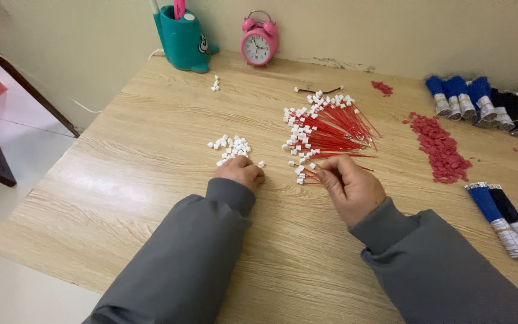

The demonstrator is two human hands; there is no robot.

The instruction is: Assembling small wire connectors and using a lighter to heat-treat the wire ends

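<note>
Wood-grain tabletop (121,180) carries everything here. Left hand (241,173) rests knuckles-up at the near edge of a small scatter of white caps (230,147), its fingers curled under so that I cannot tell whether they pinch one. Right hand (350,187) lies just beside it, fingers narrowed on a thin red wire (312,174) whose white-capped end sticks out toward the left hand. Directly beyond the right hand lies a fanned pile of red wires (334,129), most tipped with white caps on the side nearer the left hand. Farther out on the right hand's outer side spreads a strip of small red pieces (440,147), with a smaller red patch (382,88) beyond it. Blue and black bundles (487,102) lie at the far edge on that side, and two more bundles (505,219) lie close beside the right sleeve. Well beyond the left hand, against the wall, stand a teal holder (182,39) and a pink alarm clock (259,39), with a few white caps between them and the hands.
</note>
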